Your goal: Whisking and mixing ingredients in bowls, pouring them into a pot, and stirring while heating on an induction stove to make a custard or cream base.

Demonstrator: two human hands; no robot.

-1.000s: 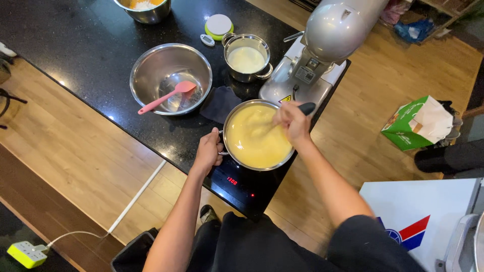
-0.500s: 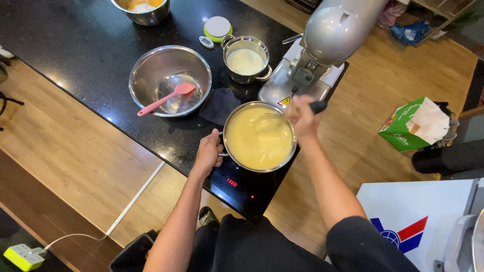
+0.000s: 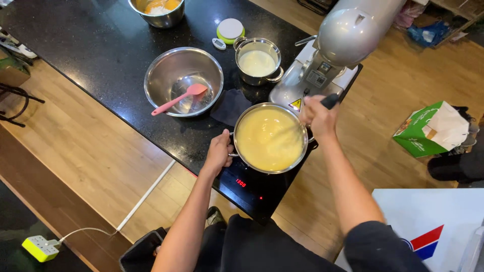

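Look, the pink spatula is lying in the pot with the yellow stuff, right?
Not quite. The head view shows the pink spatula lying in the empty steel bowl, not in the pot with the yellow stuff. The left hand holds that pot's side, and the right hand stirs it.

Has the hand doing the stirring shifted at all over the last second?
Yes. The right hand has swung from over the pot toward its far rim, closer to the stand mixer. The pot stays put.

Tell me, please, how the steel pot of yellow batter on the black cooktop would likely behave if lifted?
The steel pot looks nearly full, so probably heavy. Its batter seems liquid and could slosh over. The left hand grips a side handle, which suggests it may shift.
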